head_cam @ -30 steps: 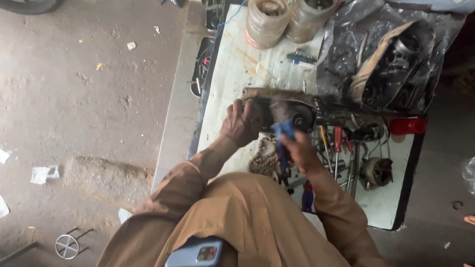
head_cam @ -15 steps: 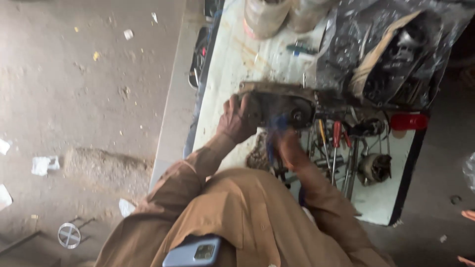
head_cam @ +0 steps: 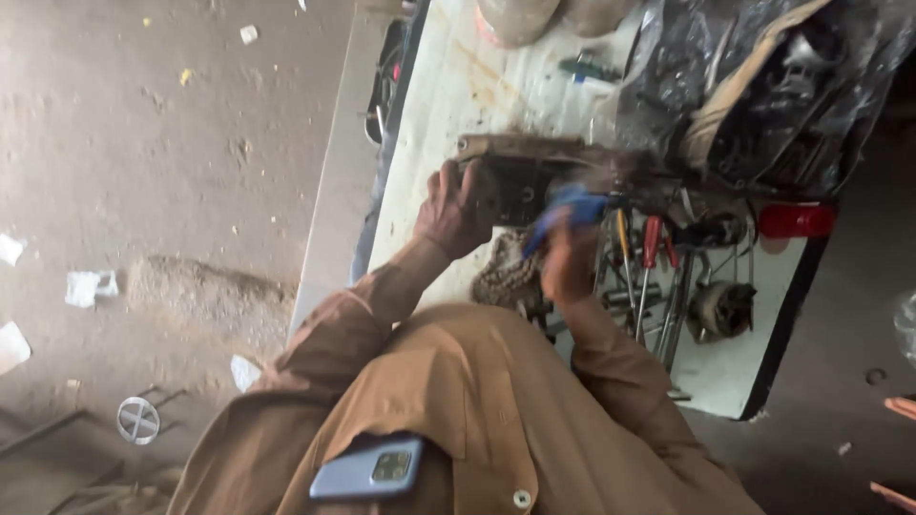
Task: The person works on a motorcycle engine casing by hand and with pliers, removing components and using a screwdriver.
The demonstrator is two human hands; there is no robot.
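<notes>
A dark, greasy metal machine part (head_cam: 520, 176) lies on the white workbench (head_cam: 458, 105). My left hand (head_cam: 448, 210) grips its near left end and steadies it. My right hand (head_cam: 568, 253) holds a blue-handled tool (head_cam: 563, 212) whose tip is against the part; the tool is blurred with motion. A patterned rag (head_cam: 501, 272) lies between my two wrists. My brown sleeves and shirt fill the lower middle, with a phone (head_cam: 367, 469) in the chest pocket.
Screwdrivers with red and yellow handles (head_cam: 651, 248) and a small round motor part (head_cam: 722, 307) lie right of my hands. A black plastic sheet with engine parts (head_cam: 763, 95) covers the bench's far right. Two round containers (head_cam: 520, 19) stand at the top. Dirt floor (head_cam: 143, 191) at left.
The view has shifted, so the bench sits higher and nearer. My right hand moved the blue tool up against the part, while my left hand stays on it.
</notes>
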